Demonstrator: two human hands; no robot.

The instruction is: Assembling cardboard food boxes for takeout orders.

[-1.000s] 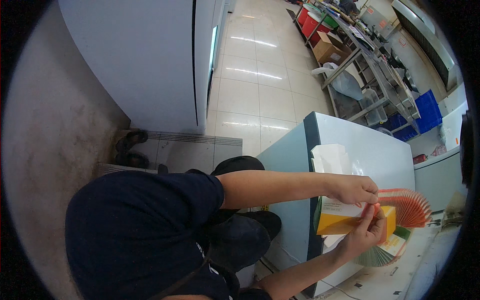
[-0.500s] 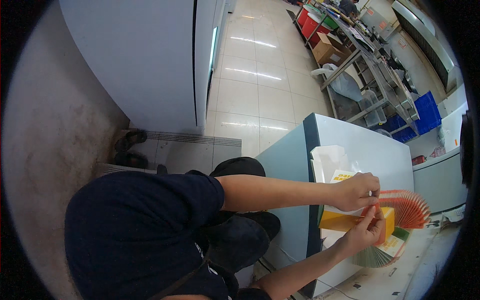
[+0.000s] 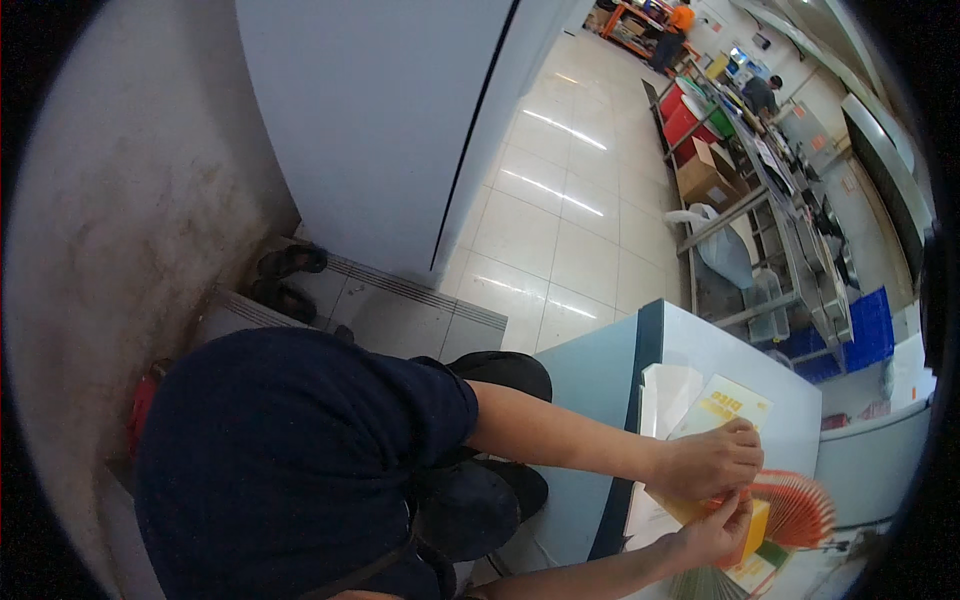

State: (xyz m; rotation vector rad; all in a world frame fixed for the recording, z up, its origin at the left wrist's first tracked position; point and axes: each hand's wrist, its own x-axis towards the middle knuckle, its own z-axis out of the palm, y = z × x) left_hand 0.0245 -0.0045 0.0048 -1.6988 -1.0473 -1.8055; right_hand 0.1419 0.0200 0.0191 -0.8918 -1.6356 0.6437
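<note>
My left hand [image 3: 710,460], on the upper arm, is closed with its fingers curled in at the edge of a small orange paper piece [image 3: 738,492]. Below it my right hand [image 3: 718,530] pinches that same piece between thumb and fingers. Under and beside the hands is a yellow card box [image 3: 757,530], partly covered by them. An orange-edged stack of paper pieces [image 3: 795,505] fans out in a curve to the right. Lower down lies a green-edged fanned stack [image 3: 705,583], partly behind my right forearm. A white and yellow printed card [image 3: 727,405] rests beyond my left hand.
The work surface is a white cabinet top [image 3: 730,345] with a dark edge. A folded white card [image 3: 668,395] lies near that edge. Farther back are a metal workbench [image 3: 780,200], a cardboard box [image 3: 710,180], a blue crate [image 3: 868,330] and two people. A tall white cabinet [image 3: 370,120] stands ahead left.
The view has tilted and shifted, so the cabinet top and my hands sit lower in it. More of the printed card shows. Both hands stay together at the orange paper piece.
</note>
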